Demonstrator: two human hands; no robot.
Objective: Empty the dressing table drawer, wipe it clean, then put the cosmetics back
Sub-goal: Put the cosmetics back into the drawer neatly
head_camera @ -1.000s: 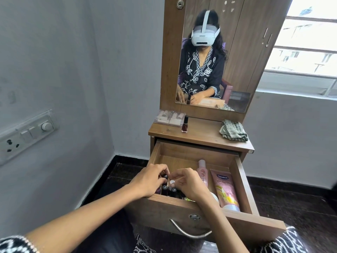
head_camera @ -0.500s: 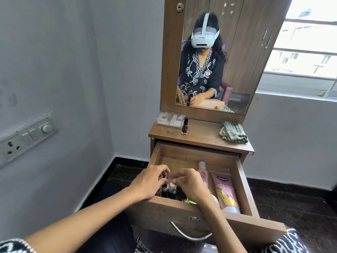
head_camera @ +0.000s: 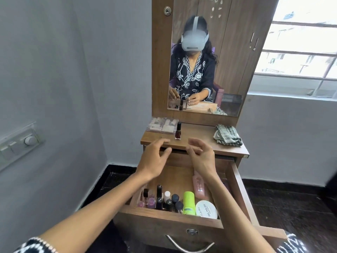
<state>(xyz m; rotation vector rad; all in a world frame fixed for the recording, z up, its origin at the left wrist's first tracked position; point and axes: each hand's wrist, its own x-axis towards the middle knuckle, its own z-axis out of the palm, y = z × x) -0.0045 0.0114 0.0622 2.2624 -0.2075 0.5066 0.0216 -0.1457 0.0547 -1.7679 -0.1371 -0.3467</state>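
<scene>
Dressing table (head_camera: 200, 132): standing against the wall, its drawer (head_camera: 171, 223) pulled out toward the person.
Cosmetics: small nail polish bottles (head_camera: 158, 198), a green tube (head_camera: 188, 202), a white round jar (head_camera: 206, 209) and a pink bottle (head_camera: 198, 185) are lying in the drawer's front part.
Left hand (head_camera: 153, 159): hovering above the drawer, fingers spread, holding nothing.
Right hand (head_camera: 201, 156): hovering beside it, fingers loosely curved, holding nothing.
Tabletop: 1 dark nail polish bottle (head_camera: 178, 131) is standing upright; a folded checked cloth (head_camera: 228, 137) is lying at the right.
</scene>
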